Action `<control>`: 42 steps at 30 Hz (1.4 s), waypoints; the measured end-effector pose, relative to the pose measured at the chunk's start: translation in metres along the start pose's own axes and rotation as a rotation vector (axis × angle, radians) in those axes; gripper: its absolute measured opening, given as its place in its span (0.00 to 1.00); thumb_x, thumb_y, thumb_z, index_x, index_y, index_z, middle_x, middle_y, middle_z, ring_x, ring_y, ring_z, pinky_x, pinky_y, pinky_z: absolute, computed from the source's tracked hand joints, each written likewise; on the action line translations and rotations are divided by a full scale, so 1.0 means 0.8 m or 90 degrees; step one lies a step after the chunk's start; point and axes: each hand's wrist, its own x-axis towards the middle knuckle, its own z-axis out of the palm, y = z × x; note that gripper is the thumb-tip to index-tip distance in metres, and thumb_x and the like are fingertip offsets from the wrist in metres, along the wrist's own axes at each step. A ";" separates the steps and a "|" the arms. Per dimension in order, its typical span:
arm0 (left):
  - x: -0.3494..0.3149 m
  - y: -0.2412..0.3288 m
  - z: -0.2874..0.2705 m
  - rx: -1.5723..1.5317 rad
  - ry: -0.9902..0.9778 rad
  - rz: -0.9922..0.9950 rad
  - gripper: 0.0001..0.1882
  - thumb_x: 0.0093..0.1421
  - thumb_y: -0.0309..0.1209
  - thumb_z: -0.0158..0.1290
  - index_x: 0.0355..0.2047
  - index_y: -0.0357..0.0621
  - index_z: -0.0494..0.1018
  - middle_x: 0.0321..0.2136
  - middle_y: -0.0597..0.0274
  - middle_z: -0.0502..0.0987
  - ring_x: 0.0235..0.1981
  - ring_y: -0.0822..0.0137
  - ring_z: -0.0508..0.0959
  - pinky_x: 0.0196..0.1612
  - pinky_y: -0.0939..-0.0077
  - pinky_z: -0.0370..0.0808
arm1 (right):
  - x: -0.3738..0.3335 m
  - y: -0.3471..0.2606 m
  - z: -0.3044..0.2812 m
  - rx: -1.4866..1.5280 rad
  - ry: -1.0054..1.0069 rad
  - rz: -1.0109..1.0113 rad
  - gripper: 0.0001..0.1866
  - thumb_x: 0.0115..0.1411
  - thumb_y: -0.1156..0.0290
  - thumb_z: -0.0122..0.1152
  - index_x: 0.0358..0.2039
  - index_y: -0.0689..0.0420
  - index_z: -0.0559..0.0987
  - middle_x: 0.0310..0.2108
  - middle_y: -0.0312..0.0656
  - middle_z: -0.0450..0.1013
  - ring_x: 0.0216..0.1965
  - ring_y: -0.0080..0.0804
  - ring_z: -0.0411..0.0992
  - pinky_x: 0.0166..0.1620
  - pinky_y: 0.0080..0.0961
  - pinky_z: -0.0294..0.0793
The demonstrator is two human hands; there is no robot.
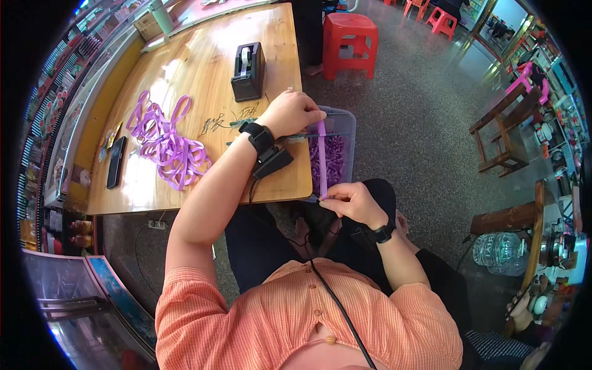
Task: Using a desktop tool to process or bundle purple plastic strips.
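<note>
A length of purple ribbon [322, 157] is stretched between my two hands, past the table's right edge. My left hand [288, 115], reaching over the table corner, pinches its far end between thumb and fingers. The near end is pinched by my right hand [356, 205]. Beneath the ribbon stands a translucent plastic bin [349, 145] with many small purple pieces [333, 154] in it. On the table, left of my left forearm, lies a loose tangled pile of purple ribbon [166, 145].
A black tape dispenser [248, 74] stands on the wooden table [203, 61] beyond my left hand. A dark phone [116, 162] lies at the table's left side. Near my left wrist is a black device [273, 163] with a cable. A red stool [350, 43] stands beyond the bin.
</note>
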 end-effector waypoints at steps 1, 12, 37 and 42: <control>0.001 0.002 0.000 0.001 0.000 0.002 0.17 0.59 0.43 0.59 0.31 0.41 0.85 0.27 0.52 0.83 0.34 0.51 0.80 0.51 0.62 0.73 | -0.002 0.000 0.000 -0.071 0.031 -0.084 0.05 0.58 0.75 0.70 0.34 0.62 0.84 0.21 0.35 0.76 0.21 0.17 0.71 0.26 0.18 0.67; 0.000 0.001 0.001 -0.015 -0.015 -0.038 0.18 0.59 0.45 0.59 0.32 0.42 0.85 0.29 0.53 0.83 0.37 0.51 0.79 0.50 0.60 0.74 | -0.013 -0.037 -0.013 -0.147 0.045 -0.301 0.09 0.52 0.78 0.73 0.35 0.61 0.85 0.27 0.37 0.76 0.29 0.25 0.73 0.34 0.21 0.70; -0.010 -0.012 -0.019 -0.270 0.161 -0.175 0.19 0.64 0.43 0.56 0.33 0.37 0.83 0.26 0.50 0.82 0.29 0.61 0.82 0.37 0.69 0.77 | 0.203 -0.087 -0.073 0.014 0.235 -0.147 0.20 0.57 0.80 0.69 0.51 0.65 0.80 0.42 0.42 0.81 0.40 0.24 0.79 0.47 0.22 0.79; -0.014 0.005 -0.019 -0.205 0.111 -0.157 0.16 0.64 0.41 0.57 0.34 0.39 0.83 0.26 0.53 0.81 0.28 0.64 0.82 0.34 0.70 0.77 | 0.196 -0.086 -0.070 -0.023 0.240 -0.110 0.19 0.57 0.77 0.68 0.51 0.61 0.81 0.41 0.39 0.81 0.38 0.22 0.78 0.42 0.19 0.77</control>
